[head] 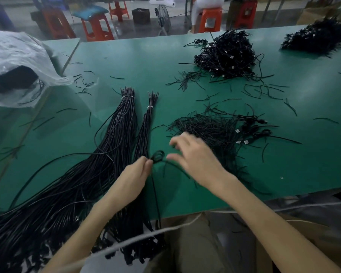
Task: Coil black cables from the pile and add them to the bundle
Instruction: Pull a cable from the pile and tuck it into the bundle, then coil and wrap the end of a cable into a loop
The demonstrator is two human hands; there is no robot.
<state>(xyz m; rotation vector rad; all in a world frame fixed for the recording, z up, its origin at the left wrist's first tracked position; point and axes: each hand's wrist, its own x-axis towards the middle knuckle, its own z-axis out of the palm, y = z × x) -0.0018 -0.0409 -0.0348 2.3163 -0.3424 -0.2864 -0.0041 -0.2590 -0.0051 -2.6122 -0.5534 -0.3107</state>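
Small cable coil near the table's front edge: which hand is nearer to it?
Left. The left hand pinches the coil; the right hand hovers open to its right.

Taking the two hands as the clock's centre: the left hand and right hand sit side by side near the front edge of the counter. A small coil lies between them, at the left fingertips. A large tied bundle stretches from 11 o'clock back to 8 o'clock and overhangs the front edge. A thinner tied bundle lies just right of it, at 12 o'clock. A loose pile spreads at 2 o'clock, just beyond the right hand. A heap of coiled cables sits farther off at 1 o'clock, and a second heap lies right of it. A plastic bag rests at 10 o'clock. Stools and a fan stand behind the counter.
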